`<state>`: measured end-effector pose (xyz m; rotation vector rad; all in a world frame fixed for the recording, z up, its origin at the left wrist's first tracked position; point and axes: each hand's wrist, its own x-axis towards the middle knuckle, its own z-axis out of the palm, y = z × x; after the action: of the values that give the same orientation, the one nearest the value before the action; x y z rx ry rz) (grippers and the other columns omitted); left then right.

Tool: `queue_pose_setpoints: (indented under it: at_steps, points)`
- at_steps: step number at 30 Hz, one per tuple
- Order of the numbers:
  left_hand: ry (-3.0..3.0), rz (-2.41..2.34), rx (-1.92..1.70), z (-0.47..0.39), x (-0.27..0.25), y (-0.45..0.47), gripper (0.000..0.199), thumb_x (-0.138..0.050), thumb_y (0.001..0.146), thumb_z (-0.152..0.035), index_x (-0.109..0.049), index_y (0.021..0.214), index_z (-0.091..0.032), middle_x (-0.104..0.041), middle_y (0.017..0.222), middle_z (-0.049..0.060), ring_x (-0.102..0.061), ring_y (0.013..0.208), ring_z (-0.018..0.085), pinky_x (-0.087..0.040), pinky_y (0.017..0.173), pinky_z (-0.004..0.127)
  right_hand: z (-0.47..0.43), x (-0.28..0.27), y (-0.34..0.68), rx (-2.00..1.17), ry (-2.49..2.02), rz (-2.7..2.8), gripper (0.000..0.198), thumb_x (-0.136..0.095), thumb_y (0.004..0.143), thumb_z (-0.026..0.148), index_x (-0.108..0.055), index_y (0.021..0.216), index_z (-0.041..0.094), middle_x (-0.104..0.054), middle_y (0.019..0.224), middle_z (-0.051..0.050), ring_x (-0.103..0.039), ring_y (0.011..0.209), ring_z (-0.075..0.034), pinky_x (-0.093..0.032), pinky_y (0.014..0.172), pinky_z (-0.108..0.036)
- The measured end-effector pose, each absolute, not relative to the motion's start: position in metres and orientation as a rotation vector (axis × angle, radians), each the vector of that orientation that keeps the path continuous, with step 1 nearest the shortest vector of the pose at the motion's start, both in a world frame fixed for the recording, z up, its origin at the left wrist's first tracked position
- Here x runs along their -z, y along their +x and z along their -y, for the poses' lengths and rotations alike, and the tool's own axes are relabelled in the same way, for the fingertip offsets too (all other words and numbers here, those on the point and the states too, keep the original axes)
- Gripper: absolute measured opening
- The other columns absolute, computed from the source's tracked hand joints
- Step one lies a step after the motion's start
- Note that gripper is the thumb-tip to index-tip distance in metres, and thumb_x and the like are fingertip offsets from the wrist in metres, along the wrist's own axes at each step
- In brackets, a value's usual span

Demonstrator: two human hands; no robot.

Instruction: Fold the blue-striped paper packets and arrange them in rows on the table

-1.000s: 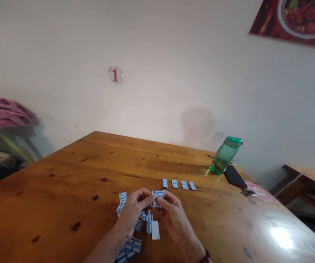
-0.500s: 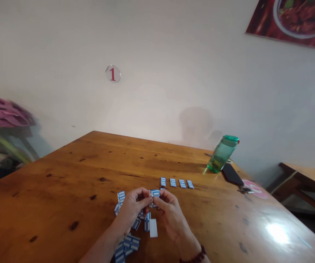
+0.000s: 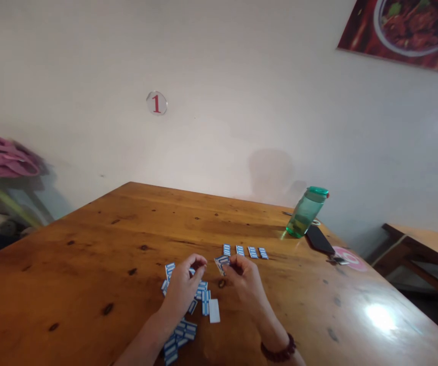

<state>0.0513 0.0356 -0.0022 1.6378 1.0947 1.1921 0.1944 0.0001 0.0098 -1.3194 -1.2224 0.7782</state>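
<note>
Between the thumb and fingers of my right hand (image 3: 246,280) are a few small blue-and-white cards (image 3: 221,263), slightly fanned just above the table. My left hand (image 3: 181,287) hovers to their left, its thumb and forefinger curved and apart with nothing visible in them. Under and beside it lie loose blue-and-white cards (image 3: 206,303), partly hidden by the hand. A blank white card (image 3: 214,311) rests at their right edge. More patterned cards form a heap (image 3: 181,335) by my left forearm. Beyond my right hand, several small card groups (image 3: 252,252) make a row.
On the wooden table (image 3: 100,254), a green bottle (image 3: 306,213) stands at the back right. Beside it are a black phone (image 3: 319,240), keys (image 3: 337,259) and a pink round disc (image 3: 350,258). A wall rises behind the table; another table (image 3: 425,244) is at right.
My hands have moved apart. The left hand has let go of the cards, and the right hand keeps them, now fanned and tilted, slightly to the right.
</note>
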Motion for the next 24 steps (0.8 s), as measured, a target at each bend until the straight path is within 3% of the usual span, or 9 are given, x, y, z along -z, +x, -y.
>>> queue_pose_setpoints:
  at_steps: [7, 11, 17, 24]
  points:
    - [2.026, -1.223, -1.068, -0.028, 0.014, 0.053, 0.031, -0.039, 0.074, -0.014, -0.060, 0.096, -0.018, -0.064, 0.100, 0.009, -0.056, 0.098, 0.021, -0.039, 0.090, 0.038, 0.012, 0.006, 0.218, -0.319, -1.622, 1.601, 0.013, -0.053, 0.070, 0.019, -0.056, 0.057, 0.018, -0.055, 0.055, 0.002, -0.044, 0.051, -0.012, -0.028, 0.049, -0.022]
    - [2.094, -1.245, -0.854, -0.022, 0.026, 0.061, 0.043, -0.036, 0.074, -0.012, -0.052, 0.114, -0.015, -0.056, 0.121, 0.011, -0.044, 0.117, 0.021, -0.030, 0.101, 0.040, 0.014, 0.023, 0.217, -0.208, -1.695, 1.697, 0.013, -0.048, 0.070, 0.012, -0.057, 0.065, 0.018, -0.059, 0.064, -0.001, -0.051, 0.059, -0.015, -0.034, 0.056, -0.023]
    - [2.209, -1.206, -0.504, -0.009, 0.026, 0.066, 0.055, -0.033, 0.074, -0.008, -0.036, 0.129, -0.007, -0.035, 0.137, 0.015, -0.026, 0.128, 0.022, -0.014, 0.106, 0.045, 0.013, 0.028, 0.218, -0.158, -1.774, 1.842, 0.019, -0.043, 0.072, 0.006, -0.057, 0.074, 0.019, -0.061, 0.076, -0.005, -0.055, 0.066, -0.018, -0.039, 0.061, -0.025]
    - [2.179, -1.196, -0.498, -0.007, 0.031, 0.068, 0.058, -0.035, 0.073, -0.007, -0.034, 0.130, -0.009, -0.034, 0.137, 0.014, -0.026, 0.128, 0.024, -0.016, 0.105, 0.045, 0.014, 0.028, 0.219, -0.210, -1.787, 1.874, 0.020, -0.043, 0.074, 0.006, -0.058, 0.077, 0.019, -0.062, 0.079, -0.006, -0.057, 0.069, -0.019, -0.040, 0.063, -0.025]
